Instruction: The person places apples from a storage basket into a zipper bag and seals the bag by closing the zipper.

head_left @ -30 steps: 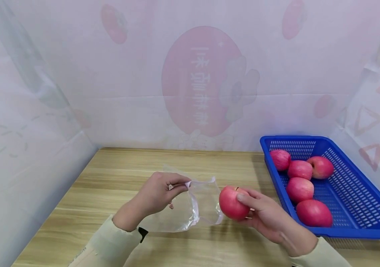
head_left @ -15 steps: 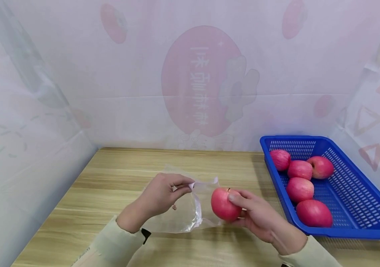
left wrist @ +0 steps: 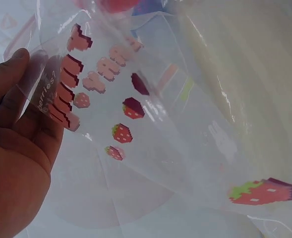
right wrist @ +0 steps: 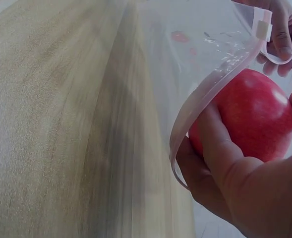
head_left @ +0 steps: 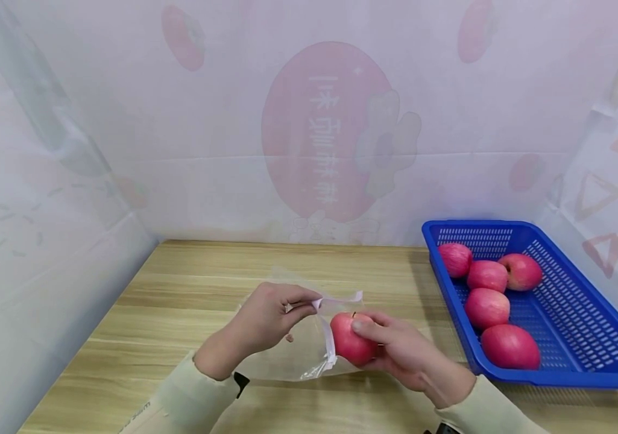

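Note:
My left hand point(head_left: 273, 316) pinches the upper rim of a clear plastic zip bag point(head_left: 309, 355) with a pale pink edge. Strawberry prints and lettering show on the bag's film point(left wrist: 160, 148) in the left wrist view. A red apple point(head_left: 351, 339) is gripped by my right hand point(head_left: 406, 349), thumb on top near the stem. In the right wrist view, the apple point(right wrist: 255, 116) sits in the bag's mouth, and the bag's edge point(right wrist: 205, 99) passes over my fingers. The far side of the apple is hidden by the film.
On the right stands a blue plastic basket point(head_left: 564, 328) with several red apples, among them a front one point(head_left: 510, 346). Beneath everything is a wood-grain table point(head_left: 178, 289). Printed white cloth point(head_left: 205, 181) walls in the back and sides.
My right hand has carried the apple leftward, from beside the bag's opening into its mouth. My left hand has shifted slightly right with the bag's rim. The basket has stayed put.

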The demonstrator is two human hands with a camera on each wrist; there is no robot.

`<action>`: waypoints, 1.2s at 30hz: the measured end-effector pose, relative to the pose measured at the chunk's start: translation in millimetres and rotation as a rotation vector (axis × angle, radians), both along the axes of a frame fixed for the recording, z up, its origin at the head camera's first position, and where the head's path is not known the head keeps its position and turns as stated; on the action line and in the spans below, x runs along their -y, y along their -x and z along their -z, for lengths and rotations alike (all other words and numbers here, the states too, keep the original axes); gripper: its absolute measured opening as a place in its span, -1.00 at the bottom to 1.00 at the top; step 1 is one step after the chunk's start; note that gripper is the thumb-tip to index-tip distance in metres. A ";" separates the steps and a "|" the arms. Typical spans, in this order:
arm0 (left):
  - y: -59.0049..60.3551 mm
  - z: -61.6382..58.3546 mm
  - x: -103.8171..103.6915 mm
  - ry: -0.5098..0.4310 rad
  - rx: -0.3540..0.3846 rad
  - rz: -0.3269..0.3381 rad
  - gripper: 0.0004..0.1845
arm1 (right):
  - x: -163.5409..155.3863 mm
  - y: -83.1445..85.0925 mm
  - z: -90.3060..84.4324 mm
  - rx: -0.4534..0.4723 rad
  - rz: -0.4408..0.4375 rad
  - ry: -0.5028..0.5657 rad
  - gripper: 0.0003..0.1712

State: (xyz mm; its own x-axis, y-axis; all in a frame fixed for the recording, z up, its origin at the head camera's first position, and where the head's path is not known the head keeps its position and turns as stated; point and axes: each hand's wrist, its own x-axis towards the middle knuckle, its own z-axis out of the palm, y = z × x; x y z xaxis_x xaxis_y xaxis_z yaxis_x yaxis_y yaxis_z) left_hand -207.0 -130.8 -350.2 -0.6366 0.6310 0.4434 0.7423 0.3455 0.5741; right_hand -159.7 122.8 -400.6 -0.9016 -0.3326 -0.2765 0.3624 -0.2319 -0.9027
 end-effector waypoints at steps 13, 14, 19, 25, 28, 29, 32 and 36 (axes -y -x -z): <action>-2.1 -1.5 -3.8 -0.001 0.008 0.024 -0.80 | 7.0 -0.2 6.3 -0.001 0.004 -0.118 -0.30; -2.1 -1.8 -4.3 0.000 0.003 0.026 -0.80 | 7.1 -0.2 6.7 0.000 0.004 -0.120 -0.30; -2.8 -3.2 -5.3 0.005 -0.001 0.030 -0.81 | 8.0 -0.2 7.1 0.007 0.003 -0.127 -0.26; -2.6 -2.5 -6.1 0.015 -0.026 0.033 -0.81 | 10.6 -0.2 6.7 0.014 -0.007 -0.129 -0.24; -1.8 -2.3 -7.1 0.010 -0.048 0.038 -0.81 | 11.3 -0.1 6.6 0.010 -0.013 -0.127 -0.24; -1.7 -2.3 -7.4 0.009 -0.055 0.039 -0.81 | 11.6 -0.1 6.5 0.009 -0.013 -0.126 -0.24; -1.3 -2.2 -7.9 0.002 -0.065 0.048 -0.81 | 12.0 -0.1 6.2 0.013 -0.011 -0.123 -0.25; -1.4 -1.9 -7.8 -0.002 -0.081 0.056 -0.82 | 10.2 -0.1 5.0 0.023 -0.027 -0.103 -0.26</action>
State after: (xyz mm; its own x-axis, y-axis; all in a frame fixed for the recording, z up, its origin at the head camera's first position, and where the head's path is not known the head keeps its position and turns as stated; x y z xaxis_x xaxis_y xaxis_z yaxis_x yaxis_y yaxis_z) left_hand -205.5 -123.0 -348.3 -0.5627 0.6634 0.4932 0.8043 0.3015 0.5120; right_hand -159.6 112.6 -405.5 -0.8858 -0.3250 -0.3312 0.3882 -0.1279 -0.9127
